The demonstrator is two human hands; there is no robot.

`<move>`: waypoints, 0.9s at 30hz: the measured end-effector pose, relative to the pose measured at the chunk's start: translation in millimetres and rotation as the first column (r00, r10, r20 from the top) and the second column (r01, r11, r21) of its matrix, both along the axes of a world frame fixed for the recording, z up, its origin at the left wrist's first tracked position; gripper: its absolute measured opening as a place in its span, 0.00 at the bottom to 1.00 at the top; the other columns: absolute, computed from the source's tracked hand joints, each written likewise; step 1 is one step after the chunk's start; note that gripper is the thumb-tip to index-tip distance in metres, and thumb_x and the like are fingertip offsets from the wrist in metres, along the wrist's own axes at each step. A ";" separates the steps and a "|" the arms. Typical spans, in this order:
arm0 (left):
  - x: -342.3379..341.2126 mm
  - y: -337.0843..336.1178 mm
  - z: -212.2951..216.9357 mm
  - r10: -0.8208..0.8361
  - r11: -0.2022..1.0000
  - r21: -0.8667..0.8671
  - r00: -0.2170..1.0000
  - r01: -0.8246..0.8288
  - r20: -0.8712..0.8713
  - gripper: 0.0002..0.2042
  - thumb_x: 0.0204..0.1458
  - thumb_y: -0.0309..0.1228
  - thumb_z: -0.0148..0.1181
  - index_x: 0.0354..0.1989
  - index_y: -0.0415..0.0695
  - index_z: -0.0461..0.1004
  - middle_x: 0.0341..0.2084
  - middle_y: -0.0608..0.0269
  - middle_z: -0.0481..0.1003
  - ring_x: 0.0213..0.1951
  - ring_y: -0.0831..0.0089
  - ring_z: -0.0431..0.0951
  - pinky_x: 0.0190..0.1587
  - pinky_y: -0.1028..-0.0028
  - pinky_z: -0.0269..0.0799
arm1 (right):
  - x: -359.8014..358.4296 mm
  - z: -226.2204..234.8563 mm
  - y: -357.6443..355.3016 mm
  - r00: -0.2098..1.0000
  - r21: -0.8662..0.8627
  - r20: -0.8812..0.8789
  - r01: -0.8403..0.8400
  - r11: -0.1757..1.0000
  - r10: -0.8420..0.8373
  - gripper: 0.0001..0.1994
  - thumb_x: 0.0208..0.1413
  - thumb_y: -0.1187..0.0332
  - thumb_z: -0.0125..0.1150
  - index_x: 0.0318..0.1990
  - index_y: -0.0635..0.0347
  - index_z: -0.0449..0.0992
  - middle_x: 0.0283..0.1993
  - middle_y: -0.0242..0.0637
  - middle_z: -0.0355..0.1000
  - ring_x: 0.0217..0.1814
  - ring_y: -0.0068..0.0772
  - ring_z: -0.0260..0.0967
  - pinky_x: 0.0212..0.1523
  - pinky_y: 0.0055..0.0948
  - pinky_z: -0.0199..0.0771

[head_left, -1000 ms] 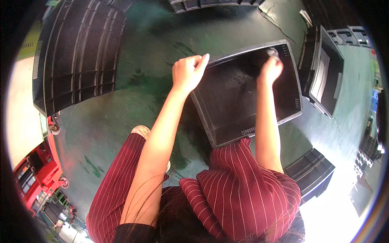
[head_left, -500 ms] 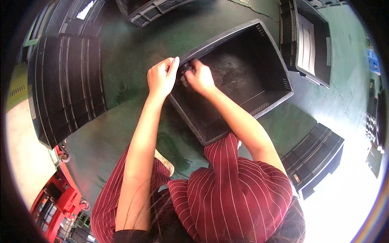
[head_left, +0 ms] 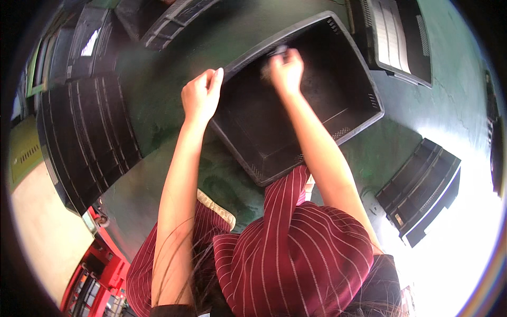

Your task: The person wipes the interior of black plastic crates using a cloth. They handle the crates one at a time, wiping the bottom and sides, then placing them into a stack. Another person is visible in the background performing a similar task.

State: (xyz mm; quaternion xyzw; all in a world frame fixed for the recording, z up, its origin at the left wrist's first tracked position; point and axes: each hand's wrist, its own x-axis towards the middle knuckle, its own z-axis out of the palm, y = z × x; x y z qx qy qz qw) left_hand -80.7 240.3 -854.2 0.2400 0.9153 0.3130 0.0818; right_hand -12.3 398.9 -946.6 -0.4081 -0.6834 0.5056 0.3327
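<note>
A black plastic crate lies in front of me with its open mouth facing up, its near corner against my striped dark-red apron. At the crate's left corner, my left hand is closed over the rim, thumb along the edge. My right hand reaches inside near the far wall and is smeared by motion. Its fingers are closed on a crumpled dark grey wad that looks like a rag. Much of the wad is hidden behind the fingers.
More black crates stand around: a ribbed one at left, another at far left, one holding a pale sheet at far right, and one at near right. A red wheeled cart is at lower left on the green floor.
My right hand has moved with the wad from the crate's left corner along the far wall, up and to the right. My left hand keeps its hold on the rim.
</note>
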 end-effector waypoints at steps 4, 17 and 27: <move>-0.2 1.0 -0.1 -0.029 0.999 0.019 1.000 0.029 0.009 0.17 0.50 0.42 0.48 0.18 0.41 0.66 0.10 0.57 0.62 0.14 0.65 0.62 0.20 0.71 0.58 | 4.2 15.8 -34.1 0.941 -0.009 0.178 -0.289 0.957 0.286 0.17 0.35 0.69 0.53 0.35 0.69 0.67 0.26 0.54 0.69 0.32 0.53 0.68 0.36 0.39 0.69; 5.3 4.3 -5.8 0.028 0.992 0.123 0.999 -0.023 -0.038 0.17 0.50 0.41 0.48 0.17 0.41 0.64 0.08 0.59 0.57 0.13 0.73 0.57 0.19 0.73 0.54 | -6.5 5.1 44.2 0.891 -0.170 -0.184 0.387 0.906 -0.415 0.07 0.42 0.73 0.49 0.26 0.71 0.64 0.21 0.41 0.63 0.24 0.30 0.58 0.29 0.31 0.63; -4.9 3.4 3.3 0.042 0.998 -0.040 0.997 -0.039 0.069 0.19 0.50 0.44 0.48 0.15 0.41 0.65 0.10 0.56 0.64 0.14 0.60 0.64 0.20 0.67 0.58 | 12.0 34.6 -88.8 0.619 0.053 0.317 -0.768 0.638 0.719 0.09 0.36 0.69 0.50 0.26 0.66 0.70 0.27 0.53 0.69 0.32 0.50 0.68 0.36 0.39 0.68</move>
